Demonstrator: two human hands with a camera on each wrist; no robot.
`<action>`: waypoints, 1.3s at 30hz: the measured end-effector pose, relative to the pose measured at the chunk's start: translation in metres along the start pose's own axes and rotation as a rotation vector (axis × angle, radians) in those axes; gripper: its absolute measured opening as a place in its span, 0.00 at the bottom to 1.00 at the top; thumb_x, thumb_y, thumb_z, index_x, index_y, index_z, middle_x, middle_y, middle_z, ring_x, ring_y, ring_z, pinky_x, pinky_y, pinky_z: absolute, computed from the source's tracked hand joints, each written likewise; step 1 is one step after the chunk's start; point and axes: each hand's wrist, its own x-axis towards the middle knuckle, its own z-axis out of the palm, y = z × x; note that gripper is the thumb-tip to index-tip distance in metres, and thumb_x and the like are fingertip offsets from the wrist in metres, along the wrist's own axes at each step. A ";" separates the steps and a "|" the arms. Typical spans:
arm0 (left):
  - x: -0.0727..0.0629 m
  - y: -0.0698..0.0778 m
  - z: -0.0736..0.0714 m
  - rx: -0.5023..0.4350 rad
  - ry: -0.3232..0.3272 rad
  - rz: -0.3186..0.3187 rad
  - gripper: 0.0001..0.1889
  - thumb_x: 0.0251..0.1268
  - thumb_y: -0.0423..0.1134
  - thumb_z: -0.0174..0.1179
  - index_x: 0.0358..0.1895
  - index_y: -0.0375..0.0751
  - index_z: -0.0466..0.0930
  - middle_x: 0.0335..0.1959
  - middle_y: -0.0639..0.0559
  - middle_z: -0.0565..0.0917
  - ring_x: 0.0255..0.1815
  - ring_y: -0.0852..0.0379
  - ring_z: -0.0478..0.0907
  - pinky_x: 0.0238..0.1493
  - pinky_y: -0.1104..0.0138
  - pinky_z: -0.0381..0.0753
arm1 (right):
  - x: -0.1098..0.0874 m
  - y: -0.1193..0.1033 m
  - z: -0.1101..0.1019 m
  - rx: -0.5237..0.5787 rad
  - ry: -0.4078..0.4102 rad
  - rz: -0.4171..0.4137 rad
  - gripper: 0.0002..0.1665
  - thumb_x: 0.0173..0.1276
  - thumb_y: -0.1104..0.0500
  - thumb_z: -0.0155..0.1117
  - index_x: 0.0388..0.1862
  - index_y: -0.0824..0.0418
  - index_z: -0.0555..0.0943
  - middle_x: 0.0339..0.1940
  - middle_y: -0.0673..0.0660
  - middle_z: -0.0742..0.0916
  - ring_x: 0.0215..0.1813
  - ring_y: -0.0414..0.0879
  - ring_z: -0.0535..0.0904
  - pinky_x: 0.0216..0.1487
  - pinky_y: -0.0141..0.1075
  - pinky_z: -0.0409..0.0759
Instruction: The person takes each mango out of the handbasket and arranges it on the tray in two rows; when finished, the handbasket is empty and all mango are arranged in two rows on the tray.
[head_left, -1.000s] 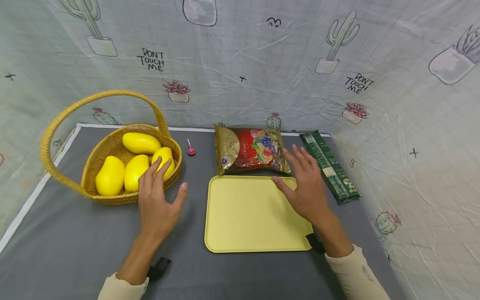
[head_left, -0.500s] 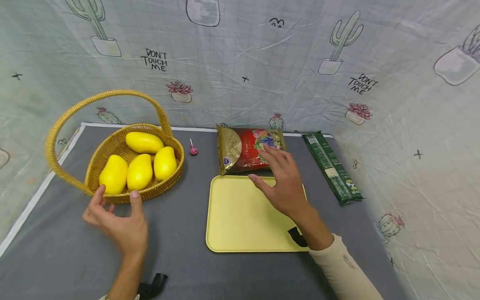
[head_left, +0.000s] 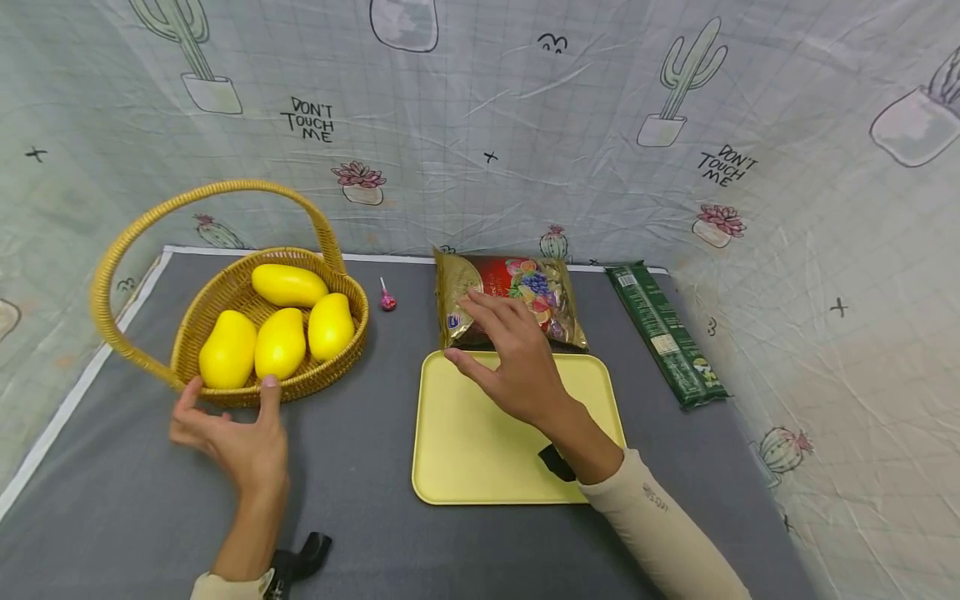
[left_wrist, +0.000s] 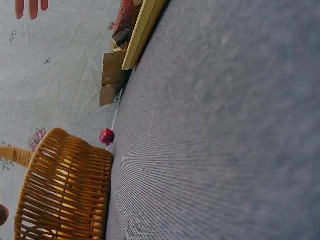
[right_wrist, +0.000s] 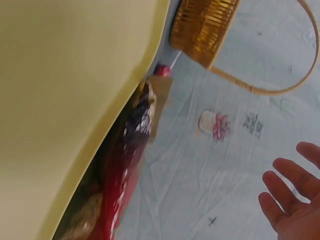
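At the far left of the head view stands a yellow wicker basket with a tall hoop handle, holding several yellow mangoes. My left hand is at its front rim, thumb and index finger spread wide; whether the tips touch the rim I cannot tell. My right hand hovers over the back of a pale yellow tray, fingers extended, holding nothing. Behind the tray lies a gold and red bag with fruit pictures, partly hidden by that hand. The right wrist view shows my right fingers spread.
A small pink lollipop lies between the basket and the bag. On the right is a long green packet. Grey cloth covers the table, and a cactus-printed sheet hangs behind and beside it.
My left hand has moved left from the basket's right side to its front rim. My right hand has travelled left across the tray from beside the green packet.
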 end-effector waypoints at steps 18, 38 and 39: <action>0.010 -0.007 0.003 -0.098 -0.060 0.039 0.40 0.67 0.39 0.73 0.73 0.47 0.55 0.77 0.53 0.52 0.83 0.64 0.49 0.79 0.67 0.50 | 0.044 -0.035 0.065 0.150 -0.138 -0.014 0.37 0.72 0.42 0.73 0.76 0.53 0.77 0.73 0.51 0.83 0.67 0.47 0.77 0.69 0.41 0.77; 0.007 -0.007 0.003 -0.096 -0.037 0.051 0.39 0.66 0.40 0.74 0.72 0.50 0.56 0.73 0.54 0.54 0.79 0.61 0.54 0.76 0.65 0.53 | 0.111 -0.056 0.152 0.145 -0.405 0.082 0.39 0.72 0.40 0.73 0.76 0.54 0.75 0.73 0.50 0.83 0.75 0.47 0.77 0.77 0.37 0.72; 0.007 -0.007 0.003 -0.096 -0.037 0.049 0.39 0.66 0.41 0.74 0.72 0.50 0.56 0.73 0.54 0.53 0.79 0.61 0.54 0.77 0.64 0.53 | 0.114 -0.057 0.154 0.122 -0.422 0.080 0.39 0.72 0.40 0.73 0.76 0.54 0.75 0.73 0.50 0.83 0.75 0.46 0.77 0.77 0.36 0.72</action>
